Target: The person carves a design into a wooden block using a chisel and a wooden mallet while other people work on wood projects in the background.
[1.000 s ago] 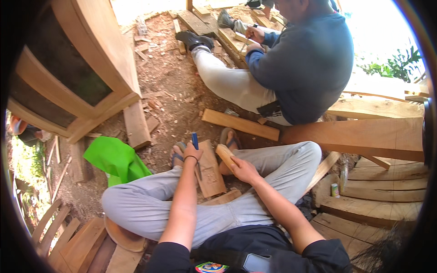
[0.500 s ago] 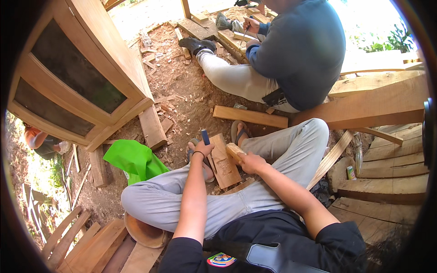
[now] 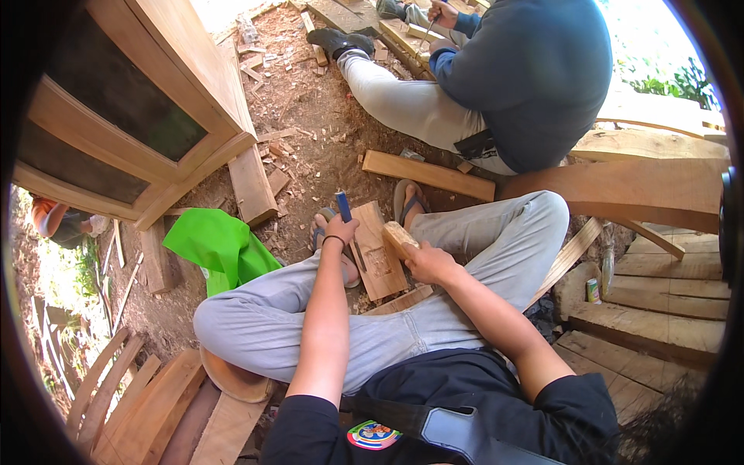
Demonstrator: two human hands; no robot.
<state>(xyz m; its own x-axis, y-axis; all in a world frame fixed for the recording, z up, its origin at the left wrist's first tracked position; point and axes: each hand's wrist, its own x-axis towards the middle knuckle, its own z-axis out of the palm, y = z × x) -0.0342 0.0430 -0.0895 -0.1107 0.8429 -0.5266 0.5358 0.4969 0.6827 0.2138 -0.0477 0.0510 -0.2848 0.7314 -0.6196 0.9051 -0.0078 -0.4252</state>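
My left hand point(image 3: 341, 228) is closed around a chisel with a blue handle point(image 3: 343, 204). Its dark blade point(image 3: 358, 256) points down toward me, along the left side of a wooden board point(image 3: 377, 277). A shallow, rough-cut recess shows in the board's face. In my right hand point(image 3: 431, 263) is a short, pale wooden block point(image 3: 399, 239), gripped at its near end and held just right of the board, apart from the chisel. The board lies on the ground between my sandalled feet and bent legs. Whether the blade touches the wood is hard to tell.
A wooden cabinet with dark panels point(image 3: 155, 167) stands at the left, beside a bright green bag point(image 3: 222, 246). Ahead sits another person point(image 3: 519, 85) working wood. A loose plank point(image 3: 428, 174) and a thick beam point(image 3: 643, 190) lie to the right. Wood chips litter the earth floor.
The whole view has tilted slightly, so my hands and the board appear higher in the picture. Both hands keep their holds on the chisel and the wooden block.
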